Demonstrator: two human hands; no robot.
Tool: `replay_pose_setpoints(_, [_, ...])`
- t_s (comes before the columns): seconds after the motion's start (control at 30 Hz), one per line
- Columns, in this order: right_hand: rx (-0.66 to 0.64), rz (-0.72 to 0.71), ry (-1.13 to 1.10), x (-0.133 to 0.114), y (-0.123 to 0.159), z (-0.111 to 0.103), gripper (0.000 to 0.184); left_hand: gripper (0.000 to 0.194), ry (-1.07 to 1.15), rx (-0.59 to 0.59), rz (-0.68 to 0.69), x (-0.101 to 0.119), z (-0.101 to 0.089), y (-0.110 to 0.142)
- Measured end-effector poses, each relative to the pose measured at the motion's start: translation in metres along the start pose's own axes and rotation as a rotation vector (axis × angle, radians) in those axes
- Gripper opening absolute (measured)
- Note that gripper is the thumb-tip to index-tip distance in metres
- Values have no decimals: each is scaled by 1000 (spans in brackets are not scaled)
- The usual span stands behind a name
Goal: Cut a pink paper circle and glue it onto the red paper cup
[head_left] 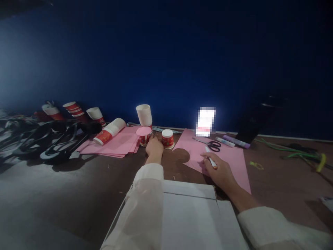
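My left hand (155,148) is at the right side of a red paper cup (144,140), its fingers partly hidden but closed against the cup. A round pink paper piece (143,131) lies over the top of that cup. Just right of this hand, another red paper cup (168,139) stands upside down. My right hand (220,170) rests over a pink sheet (194,158) with a curved cut-out on its left edge. Its fingers are closed on a white marker (211,160) with an orange end. Scissors (212,144) with black handles lie on the sheet beyond.
Pink sheets (130,144) and a cup stack (110,132) lie to the left, with more cups (74,109) behind. A taller cup stack (144,115) stands at the back. Purple marker (236,141), blurred bright screen (205,121) and green cords (293,152) are right; black straps (70,142) left.
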State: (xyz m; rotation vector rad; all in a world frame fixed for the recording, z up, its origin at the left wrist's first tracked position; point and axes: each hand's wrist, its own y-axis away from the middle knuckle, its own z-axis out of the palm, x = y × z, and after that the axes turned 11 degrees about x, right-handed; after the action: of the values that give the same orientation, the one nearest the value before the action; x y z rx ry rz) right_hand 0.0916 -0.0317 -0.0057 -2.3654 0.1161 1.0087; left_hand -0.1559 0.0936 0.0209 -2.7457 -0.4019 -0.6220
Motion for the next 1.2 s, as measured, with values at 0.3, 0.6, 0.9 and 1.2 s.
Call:
replay_pose_setpoints(0.3, [-68, 41, 0, 2, -1, 3, 28, 39, -87, -61, 7, 4, -1, 2])
replay_pose_setpoints(0.6, [-42, 80, 10, 4, -4, 5, 41, 43, 90, 211, 33, 6, -8, 16])
replay_pose_setpoints(0.9, [83, 150, -65, 7, -3, 4, 54, 47, 763, 577, 84, 18, -1, 53])
replay_pose_setpoints(1.2, [147, 235, -339, -7, 1, -8, 55, 27, 1304, -181, -269, 65, 7, 100])
